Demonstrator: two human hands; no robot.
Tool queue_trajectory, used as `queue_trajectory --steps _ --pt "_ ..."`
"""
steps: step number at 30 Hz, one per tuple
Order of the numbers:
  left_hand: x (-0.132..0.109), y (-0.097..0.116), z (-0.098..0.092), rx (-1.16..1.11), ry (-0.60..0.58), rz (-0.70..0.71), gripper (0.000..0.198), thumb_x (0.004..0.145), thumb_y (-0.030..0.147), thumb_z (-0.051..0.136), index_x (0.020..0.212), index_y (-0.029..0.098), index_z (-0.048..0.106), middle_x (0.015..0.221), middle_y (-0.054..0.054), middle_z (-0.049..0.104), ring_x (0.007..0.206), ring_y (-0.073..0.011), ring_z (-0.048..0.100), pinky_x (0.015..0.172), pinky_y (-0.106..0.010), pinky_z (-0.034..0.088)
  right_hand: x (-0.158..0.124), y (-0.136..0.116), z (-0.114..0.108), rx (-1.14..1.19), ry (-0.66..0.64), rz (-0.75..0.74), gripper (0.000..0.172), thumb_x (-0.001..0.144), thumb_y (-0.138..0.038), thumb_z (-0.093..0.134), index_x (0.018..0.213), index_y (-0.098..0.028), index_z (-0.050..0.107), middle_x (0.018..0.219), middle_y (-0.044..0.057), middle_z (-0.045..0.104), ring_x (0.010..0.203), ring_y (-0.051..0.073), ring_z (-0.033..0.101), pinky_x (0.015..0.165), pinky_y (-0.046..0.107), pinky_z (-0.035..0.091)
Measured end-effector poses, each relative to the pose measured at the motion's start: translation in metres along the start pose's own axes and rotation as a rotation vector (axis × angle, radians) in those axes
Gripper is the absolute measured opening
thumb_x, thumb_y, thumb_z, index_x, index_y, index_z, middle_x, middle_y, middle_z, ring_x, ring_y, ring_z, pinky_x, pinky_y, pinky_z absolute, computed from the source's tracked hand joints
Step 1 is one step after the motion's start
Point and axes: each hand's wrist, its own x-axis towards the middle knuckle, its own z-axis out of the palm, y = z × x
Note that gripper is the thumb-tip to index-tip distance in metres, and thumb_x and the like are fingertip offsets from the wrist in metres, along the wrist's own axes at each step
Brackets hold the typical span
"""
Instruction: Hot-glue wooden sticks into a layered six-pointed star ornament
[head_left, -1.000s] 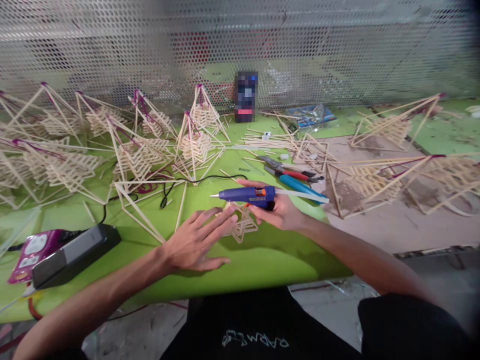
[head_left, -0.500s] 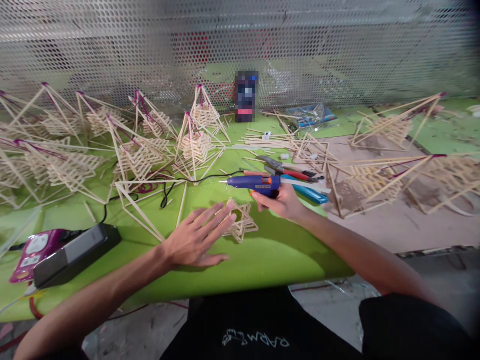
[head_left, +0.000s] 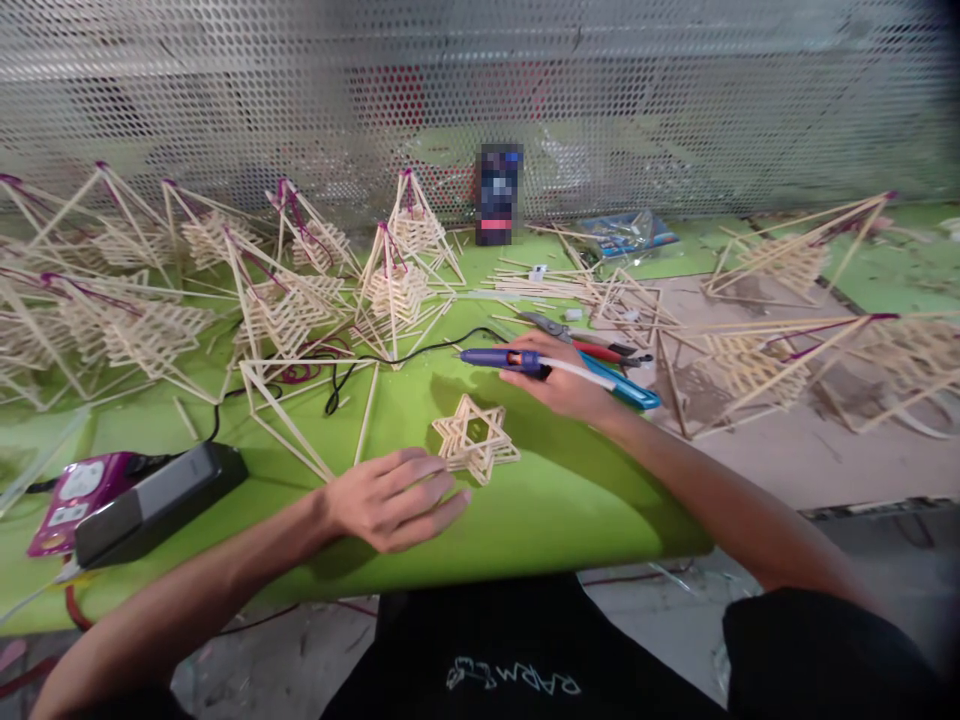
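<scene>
A star of stacked wooden sticks point(head_left: 491, 440) lies flat on the green tabletop point(head_left: 525, 530) in front of me. Just left of its lower edge is my left hand point(head_left: 397, 498), palm down, its fingers bent and close together; whether anything is under them is hidden. My right hand point(head_left: 559, 375) is wrapped round a blue glue gun point(head_left: 491, 358), whose nozzle points left above the star. A clear glue stick point(head_left: 581, 373) sticks out of the gun's back end. Beside that hand lie a teal cutter point(head_left: 634, 392) and red-handled pliers point(head_left: 600, 350).
Stick pyramids with purple thread point(head_left: 289, 310) crowd the left and back. More stand on a brown board point(head_left: 787, 460) at right. Loose sticks point(head_left: 525, 285) lie behind the gun, near a phone point(head_left: 499, 195). A black cord point(head_left: 420, 350) crosses the table; a power strip point(head_left: 161, 505) sits left.
My left hand has drawn back from the star towards me, and its spread fingers have curled. My right hand has turned the glue gun and shifted its grip. The star is now fully uncovered.
</scene>
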Motion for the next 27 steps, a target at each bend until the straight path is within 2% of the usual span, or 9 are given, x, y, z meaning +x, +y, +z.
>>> queue_trajectory --steps 4,8,13,21,27 --pt "0.0 0.001 0.0 -0.03 0.03 0.021 0.025 0.09 0.016 0.059 0.112 0.015 0.071 0.093 -0.005 0.072 0.093 -0.0175 0.069 0.084 -0.03 0.059 0.003 0.004 0.005 0.007 0.008 0.033 0.027 0.083 -0.046 0.075 0.097 -0.023 0.071 0.105 0.009 0.07 0.097 0.028 0.065 0.095 0.046 0.05" --pt "0.004 0.001 -0.001 -0.031 0.002 -0.004 0.024 0.089 0.015 0.061 0.11 0.014 0.071 0.092 -0.005 0.071 0.091 -0.0166 0.067 0.083 -0.029 0.058 0.007 0.009 0.011 0.045 0.004 0.052 0.031 0.082 -0.05 0.075 0.098 -0.023 0.07 0.106 0.008 0.07 0.098 0.027 0.065 0.097 0.046 0.05" --pt "0.007 -0.002 -0.004 0.006 -0.023 0.007 0.021 0.091 0.017 0.06 0.109 0.015 0.072 0.097 -0.006 0.074 0.094 -0.0163 0.067 0.087 -0.03 0.056 0.018 0.016 0.02 0.102 -0.032 0.099 0.034 0.081 -0.052 0.076 0.098 -0.023 0.069 0.1 0.005 0.07 0.093 0.024 0.063 0.091 0.043 0.052" --pt "0.008 -0.003 -0.004 0.058 -0.052 0.054 0.02 0.094 0.021 0.061 0.11 0.018 0.073 0.102 -0.004 0.075 0.099 -0.0162 0.069 0.087 -0.029 0.056 0.04 0.021 0.033 0.289 -0.16 0.202 0.036 0.076 -0.05 0.081 0.094 -0.021 0.069 0.086 0.001 0.071 0.076 0.017 0.063 0.068 0.031 0.051" --pt "0.005 -0.002 -0.003 0.041 -0.066 0.054 0.027 0.092 0.023 0.065 0.116 0.015 0.071 0.103 -0.007 0.075 0.098 -0.0175 0.069 0.085 -0.031 0.056 0.053 0.011 0.031 0.468 -0.233 0.342 0.042 0.077 -0.053 0.078 0.086 -0.013 0.068 0.063 0.004 0.068 0.049 0.012 0.056 0.044 0.024 0.04"
